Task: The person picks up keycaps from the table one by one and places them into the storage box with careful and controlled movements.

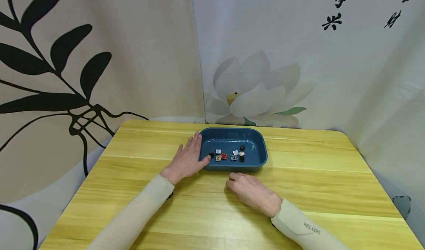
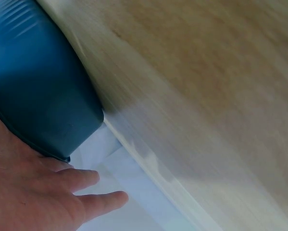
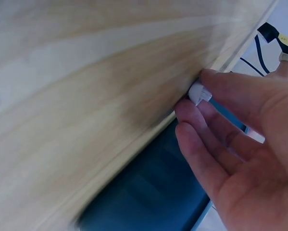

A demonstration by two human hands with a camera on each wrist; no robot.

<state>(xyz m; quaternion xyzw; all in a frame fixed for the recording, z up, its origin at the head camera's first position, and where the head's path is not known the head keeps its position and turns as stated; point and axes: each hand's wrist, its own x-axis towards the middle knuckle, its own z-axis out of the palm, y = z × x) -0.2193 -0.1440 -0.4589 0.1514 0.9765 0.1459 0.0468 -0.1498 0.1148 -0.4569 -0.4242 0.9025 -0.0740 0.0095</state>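
Observation:
A blue rectangular tray [image 1: 229,132] sits towards the far edge of the table. My left hand [image 1: 187,161] rests at its left rim with the fingers straight, thumb lying over the near left corner; the left wrist view shows the same hand [image 2: 43,197] against the tray's wall [image 2: 43,96]. Just in front of the tray is my right hand [image 1: 254,192], low over the tabletop. Between its thumb and fingertips, the right hand [image 3: 244,130] pinches a small white piece [image 3: 197,92] with a rounded side, close to the wood.
Inside the tray lie several small pieces: a red one [image 1: 224,156], white ones such as this square piece [image 1: 218,151], a grey one [image 1: 234,157] and dark ones such as this round piece [image 1: 242,147]. The wooden table [image 1: 315,161] reaches back to a printed curtain [image 1: 159,58].

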